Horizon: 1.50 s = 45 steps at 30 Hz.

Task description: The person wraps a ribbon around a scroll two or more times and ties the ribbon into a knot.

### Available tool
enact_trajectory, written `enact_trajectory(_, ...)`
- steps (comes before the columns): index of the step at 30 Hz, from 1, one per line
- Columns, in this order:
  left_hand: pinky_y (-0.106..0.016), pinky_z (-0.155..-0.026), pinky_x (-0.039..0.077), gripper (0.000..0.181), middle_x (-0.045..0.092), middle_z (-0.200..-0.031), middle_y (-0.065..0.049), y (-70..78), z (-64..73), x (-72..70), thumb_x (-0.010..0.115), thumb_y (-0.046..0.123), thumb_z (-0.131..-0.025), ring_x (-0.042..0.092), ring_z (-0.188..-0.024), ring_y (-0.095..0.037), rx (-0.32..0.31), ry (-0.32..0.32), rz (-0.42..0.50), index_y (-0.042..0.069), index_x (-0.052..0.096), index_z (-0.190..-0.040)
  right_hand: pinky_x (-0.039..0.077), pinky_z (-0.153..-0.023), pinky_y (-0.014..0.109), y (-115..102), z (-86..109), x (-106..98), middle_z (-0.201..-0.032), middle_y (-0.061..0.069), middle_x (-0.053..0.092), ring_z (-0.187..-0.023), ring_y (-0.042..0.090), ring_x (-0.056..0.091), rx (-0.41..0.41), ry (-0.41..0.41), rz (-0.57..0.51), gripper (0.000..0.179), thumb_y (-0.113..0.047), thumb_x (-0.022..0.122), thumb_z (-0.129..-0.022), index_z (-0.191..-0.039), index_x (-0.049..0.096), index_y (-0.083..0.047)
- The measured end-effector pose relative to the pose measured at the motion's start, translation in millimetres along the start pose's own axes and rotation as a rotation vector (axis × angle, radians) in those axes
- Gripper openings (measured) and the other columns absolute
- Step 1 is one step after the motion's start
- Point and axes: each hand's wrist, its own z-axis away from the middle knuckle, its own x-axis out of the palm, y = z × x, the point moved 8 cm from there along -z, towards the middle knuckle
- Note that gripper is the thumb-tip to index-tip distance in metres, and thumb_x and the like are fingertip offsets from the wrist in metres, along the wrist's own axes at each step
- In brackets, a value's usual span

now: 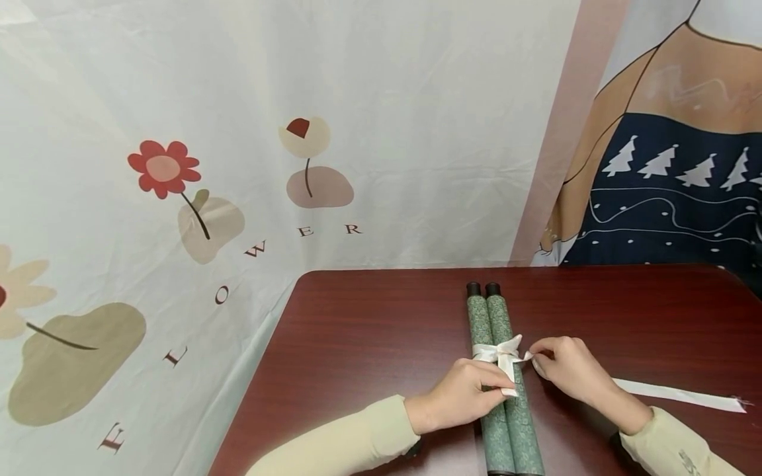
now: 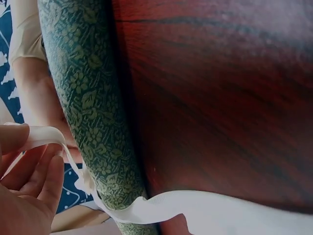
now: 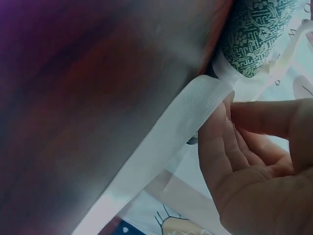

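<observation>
Two green patterned scrolls [image 1: 525, 430] with black end knobs lie side by side on the table. A white ribbon [image 1: 508, 363] goes round their middle, with a knot or loop on top. Between thumb and fingers, my left hand [image 1: 458, 395] pinches one length of ribbon over the scrolls. My right hand [image 1: 570, 367] pinches another part just right of them. In the left wrist view, the ribbon [image 2: 46, 136] runs from the left fingers down to the scroll [image 2: 90, 107]. The right wrist view shows the ribbon [image 3: 168, 134] passing the right fingertips, its long tail trailing away.
The dark red-brown table [image 1: 381, 330] has its back edge against a printed cloth [image 1: 417, 132] with flowers and letters. A loose ribbon tail [image 1: 678, 391] extends on the right, past the right forearm, its end frayed.
</observation>
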Motion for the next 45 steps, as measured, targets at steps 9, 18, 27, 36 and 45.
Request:
enact_trajectory(9,-0.005,-0.099,0.039,0.014,0.078,-0.11,0.004,7.2,-0.2,13.5,0.075,0.01,-0.097,0.067,-0.107,0.002,0.082,-0.125,-0.238,0.012,0.083,-0.109,0.048,-0.063,0.025,9,-2.6,-7,-0.077,-0.004,0.075,-0.07,0.007,0.061,0.184,0.08,-0.106,0.018,-0.024,0.076,-0.096,-0.099,0.082,-0.007)
enact_trajectory(18,-0.005,-0.101,0.037,0.016,0.077,-0.109,0.005,11.3,3.0,27.1,0.074,0.011,-0.098,0.067,-0.107,-0.002,0.17,-0.225,-0.363,0.013,0.082,-0.112,0.047,-0.057,0.026,12,-3.5,-9,-0.078,0.0,0.076,-0.067,0.01,0.061,0.251,0.195,-0.147,0.02,-0.025,0.083,-0.09,-0.095,0.082,-0.006)
enact_trajectory(27,-0.007,-0.099,0.04,0.012,0.074,-0.098,0.013,18.7,6.6,32.9,0.075,0.02,-0.098,0.064,-0.098,0.001,0.282,-0.261,-0.567,0.022,0.084,-0.106,0.054,-0.058,0.02,15,-4.8,-2,-0.089,0.013,0.076,-0.069,0.002,0.065,0.282,0.173,-0.313,0.031,-0.004,0.08,-0.088,-0.115,0.072,0.008)
enact_trajectory(36,-0.008,-0.094,0.044,0.024,0.073,-0.093,0.014,11.2,-1.4,30.1,0.071,0.006,-0.085,0.063,-0.095,0.003,0.227,-0.333,-0.541,0.021,0.084,-0.098,0.057,-0.061,0.02,15,-4.5,0,-0.092,0.018,0.077,-0.07,0.003,0.067,0.297,0.166,-0.389,0.027,-0.001,0.078,-0.09,-0.112,0.073,0.013)
enact_trajectory(45,-0.006,-0.077,0.045,0.021,0.074,-0.096,0.003,-19.4,-29.1,0.9,0.067,0.004,-0.093,0.056,-0.083,0.003,-0.088,-0.039,-0.301,0.007,0.082,-0.107,0.056,-0.059,0.02,14,-3.0,1,-0.084,0.015,0.077,-0.068,0.006,0.069,0.318,0.15,-0.412,0.019,-0.006,0.08,-0.092,-0.102,0.078,0.01)
